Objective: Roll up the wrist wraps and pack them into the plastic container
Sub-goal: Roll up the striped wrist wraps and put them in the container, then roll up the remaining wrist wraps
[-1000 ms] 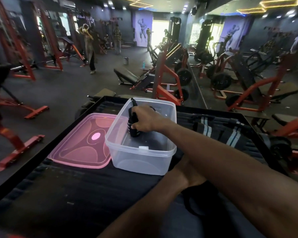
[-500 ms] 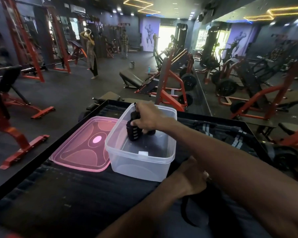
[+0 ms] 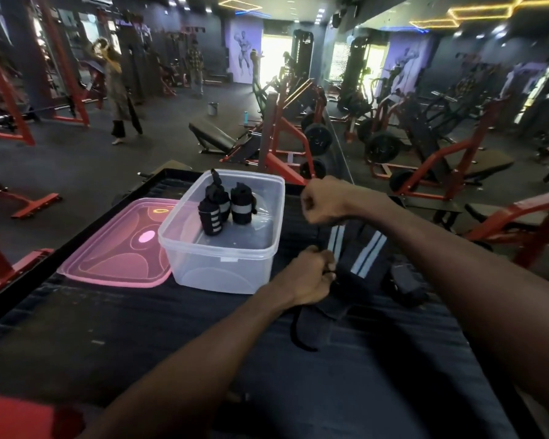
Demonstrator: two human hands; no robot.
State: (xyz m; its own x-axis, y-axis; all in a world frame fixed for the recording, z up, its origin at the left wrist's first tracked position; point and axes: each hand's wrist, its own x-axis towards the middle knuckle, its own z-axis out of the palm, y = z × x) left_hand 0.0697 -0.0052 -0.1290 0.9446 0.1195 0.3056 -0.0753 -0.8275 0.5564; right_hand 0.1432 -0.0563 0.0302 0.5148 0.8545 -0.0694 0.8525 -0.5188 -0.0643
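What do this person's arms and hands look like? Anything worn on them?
Both forearms are bare as far as the frame shows: no sleeves, gloves, watch, rings or wrist wraps visible on the left hand or the right hand. Upper arms lie outside the view, so any sleeve higher up cannot be seen.

Clear glossy plastic container (image 3: 222,267); pink translucent lid (image 3: 114,258); matt black cloth wraps (image 3: 358,258)

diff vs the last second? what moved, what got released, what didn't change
The right hand let go of the rolled wrist wrap, now standing in the plastic container, and pulled back out to the right, empty, fingers curled. The left hand stayed gripping the unrolled wrist wrap on the mat. Container and pink lid did not move.
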